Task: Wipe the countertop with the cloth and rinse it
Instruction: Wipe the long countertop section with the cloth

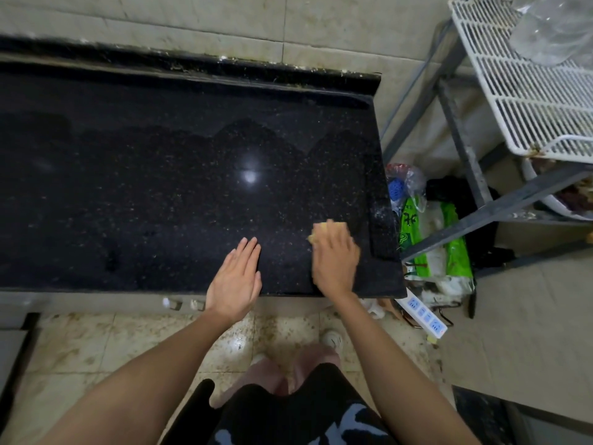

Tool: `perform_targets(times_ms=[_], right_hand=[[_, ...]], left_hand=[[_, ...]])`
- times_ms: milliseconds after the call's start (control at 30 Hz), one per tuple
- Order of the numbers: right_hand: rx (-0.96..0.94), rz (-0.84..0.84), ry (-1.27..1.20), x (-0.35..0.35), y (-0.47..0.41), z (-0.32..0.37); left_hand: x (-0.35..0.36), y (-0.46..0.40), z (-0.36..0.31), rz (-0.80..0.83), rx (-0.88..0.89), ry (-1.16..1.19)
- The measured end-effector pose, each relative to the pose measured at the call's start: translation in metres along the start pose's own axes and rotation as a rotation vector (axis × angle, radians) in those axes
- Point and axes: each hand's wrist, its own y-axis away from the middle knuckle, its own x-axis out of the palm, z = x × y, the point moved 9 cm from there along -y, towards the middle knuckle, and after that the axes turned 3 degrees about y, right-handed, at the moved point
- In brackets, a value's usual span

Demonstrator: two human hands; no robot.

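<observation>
My right hand (335,263) lies on top of the yellow cloth (324,231), near the front right corner of the black speckled counter (160,194). The hand is blurred, so I cannot tell whether my fingers are curled into the cloth or lying flat over it; only the far edge of the cloth shows beyond my fingertips. My left hand (236,279) rests palm down on the counter just beside it, apart from the cloth, with the fingers straight and close together and holding nothing; its heel hangs over the counter's front edge. The counter's surface is glossy, with a bright round reflection (249,175) well behind my hands. Past the counter's right end stands a grey metal rack (475,175) carrying a white wire shelf (526,88), and a clear plastic bag (558,27) sits on that shelf. On the floor between counter and rack lie green-and-white bags (439,248) and a white power strip (423,313). Below the counter, the floor tiles (96,342) are stained, and my white shoe (333,338) shows by my legs.
</observation>
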Motion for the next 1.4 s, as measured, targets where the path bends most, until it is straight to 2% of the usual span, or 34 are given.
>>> perform_targets(times_ms=[133,233,300,433,567,767,833,900,967,1033,1133,1233,1400], right_hand=[[-0.273,0.050,-0.088,0.013,0.023,0.076],[-0.484,0.108,-0.008,0.014,0.044,0.079],[-0.437,0.136,-0.002,0.011,0.045,0.047],[-0.143,0.095,-0.020,0.000,0.036,-0.038],[-0.056,0.044,-0.082,-0.004,0.036,-0.020],[-0.373,0.070,-0.193,0.010,0.055,0.094],[-0.522,0.158,-0.136,0.016,0.062,0.096],[-0.589,0.164,-0.052,0.014,0.059,0.069],[-0.474,0.127,0.000,0.008,0.048,0.017],[-0.264,0.081,-0.002,-0.001,0.039,-0.038],[-0.049,0.045,-0.012,-0.004,0.031,-0.068],[-0.060,0.017,-0.022,-0.005,0.030,-0.027],[-0.426,0.047,-0.041,0.011,0.060,0.111]], left_hand=[[0.002,0.000,0.001,0.011,0.001,-0.002],[0.002,0.000,0.001,0.022,0.003,0.005],[0.001,0.001,0.002,0.018,0.004,0.023],[0.002,0.002,0.003,0.014,0.004,0.028],[0.002,0.002,0.002,-0.002,0.007,0.077],[-0.009,0.000,0.007,-0.075,-0.037,0.393],[-0.011,0.003,0.008,-0.072,-0.025,0.421],[-0.013,0.006,0.010,-0.072,-0.013,0.414],[-0.015,0.009,0.011,-0.068,-0.015,0.411],[-0.015,0.014,0.013,-0.069,-0.018,0.410],[-0.018,0.020,0.015,-0.075,-0.005,0.408],[-0.021,0.028,0.020,-0.084,0.004,0.386],[-0.029,0.037,0.033,-0.130,-0.061,0.401]])
